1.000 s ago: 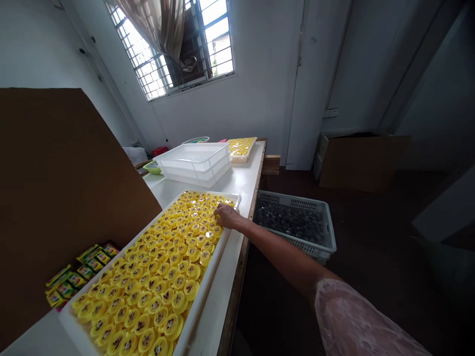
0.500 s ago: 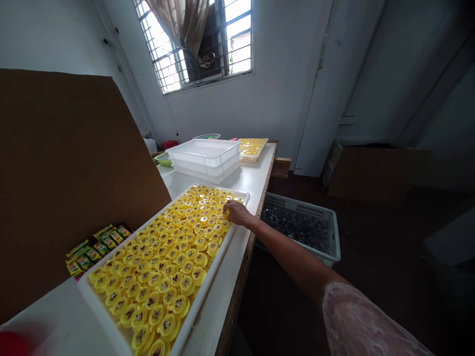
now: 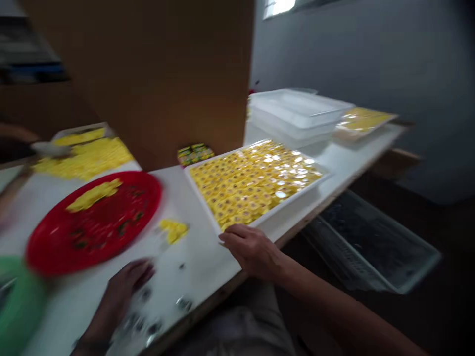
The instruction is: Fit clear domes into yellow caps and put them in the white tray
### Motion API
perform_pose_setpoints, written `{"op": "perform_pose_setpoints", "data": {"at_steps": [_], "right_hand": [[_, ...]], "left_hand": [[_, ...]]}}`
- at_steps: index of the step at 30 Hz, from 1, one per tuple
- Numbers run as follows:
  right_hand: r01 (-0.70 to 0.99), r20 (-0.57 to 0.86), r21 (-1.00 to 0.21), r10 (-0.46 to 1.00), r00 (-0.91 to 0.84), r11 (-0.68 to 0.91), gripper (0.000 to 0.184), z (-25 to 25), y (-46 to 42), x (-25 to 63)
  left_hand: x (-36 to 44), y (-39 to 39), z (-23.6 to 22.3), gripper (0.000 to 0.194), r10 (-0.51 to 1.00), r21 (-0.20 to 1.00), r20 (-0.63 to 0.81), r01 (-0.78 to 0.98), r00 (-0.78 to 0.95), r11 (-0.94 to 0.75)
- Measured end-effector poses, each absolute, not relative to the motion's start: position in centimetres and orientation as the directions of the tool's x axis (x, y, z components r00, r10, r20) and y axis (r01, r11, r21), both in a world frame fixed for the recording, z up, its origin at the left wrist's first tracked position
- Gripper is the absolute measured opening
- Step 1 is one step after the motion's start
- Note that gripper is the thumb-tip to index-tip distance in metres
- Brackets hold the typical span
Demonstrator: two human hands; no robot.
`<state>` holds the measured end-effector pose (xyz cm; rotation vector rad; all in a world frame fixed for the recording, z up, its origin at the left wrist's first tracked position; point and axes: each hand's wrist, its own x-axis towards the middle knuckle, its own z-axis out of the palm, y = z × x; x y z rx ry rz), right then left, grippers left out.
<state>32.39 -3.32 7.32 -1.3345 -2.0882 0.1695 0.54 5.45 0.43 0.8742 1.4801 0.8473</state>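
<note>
A white tray [image 3: 202, 200] packed with rows of small round yellow pieces [image 3: 245, 183], dark-marked on top, lies on the white table. My right hand [image 3: 252, 247] is at its near corner, fingers curled and pressed together; whatever they hold is hidden. Blurred by motion, my left hand [image 3: 129, 282] hovers over or rests on the table at lower left, its finger positions unclear. Close to it are a few loose yellow pieces [image 3: 173, 230] and several small shiny clear-and-dark pieces [image 3: 152, 326]. A red oval tray [image 3: 48, 252] beyond it holds yellow pieces and small dark bits.
Stacked white trays [image 3: 297, 111] and another yellow-filled tray [image 3: 365, 121] stand farther right. A cardboard sheet [image 3: 159, 84] rises behind colourful packets [image 3: 195, 153]. Another person's hand [image 3: 52, 148] is over a yellow heap [image 3: 89, 158]. A green container [image 3: 22, 306] stands at left; a crate [image 3: 371, 247] sits below the table edge.
The view has swung left and down, bringing the red tray and my left hand into sight. My right hand has moved from the tray's far right side to its near corner.
</note>
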Motion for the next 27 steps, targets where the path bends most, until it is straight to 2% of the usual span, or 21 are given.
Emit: {"op": "perform_pose_setpoints", "data": {"at_steps": [2,6,8,11,14,17,19,22,25,27], "right_hand": [[0.721,0.322,-0.483,0.867,-0.382,0.497,0.017,5.6,-3.2,28.2],[0.723,0.138,-0.559,0.905,-0.402,0.407,0.018,2.2,-1.4,23.2],[0.728,0.124,-0.527,0.886,-0.446,0.440,0.019,1.3,-0.4,21.9],[0.730,0.115,-0.399,0.820,-0.561,0.555,0.016,0.4,0.5,20.7],[0.750,0.078,-0.280,0.793,-0.605,0.600,0.015,-0.5,0.7,19.8],[0.772,0.099,-0.273,0.815,-0.571,0.574,0.016,-1.3,0.6,19.4],[0.768,0.152,-0.374,0.852,-0.502,0.519,0.016,-1.6,0.7,19.3],[0.675,0.198,-0.636,0.925,-0.324,0.373,0.015,-1.5,0.9,19.3],[0.490,0.128,-0.851,0.980,-0.153,0.188,0.013,-0.9,1.1,19.1],[0.349,0.058,-0.933,0.993,-0.098,0.089,0.015,-0.5,1.3,18.9]], "left_hand": [[-0.8,5.1,-0.3,0.036,0.889,0.889,-0.458,0.025,-0.013,0.458],[-1.5,5.8,-1.0,0.042,0.912,0.914,-0.403,0.079,0.074,0.397],[-1.3,5.9,-0.9,0.041,0.925,0.923,-0.368,0.153,0.089,0.353],[-1.0,6.3,-0.4,0.036,0.962,0.924,-0.259,0.313,0.086,0.221],[-0.6,6.6,0.3,0.029,0.981,0.897,-0.143,0.436,0.129,0.073],[-0.1,6.4,0.6,0.024,0.969,0.881,-0.099,0.473,0.225,-0.020],[0.5,5.9,0.6,0.026,0.950,0.895,-0.105,0.445,0.294,-0.038],[1.3,5.2,0.2,0.029,0.907,0.944,-0.129,0.331,0.400,-0.011],[2.0,4.9,-0.3,0.026,0.898,0.974,-0.124,0.225,0.422,0.029],[2.2,5.0,-0.6,0.023,0.913,0.983,-0.139,0.165,0.384,0.080]]}}
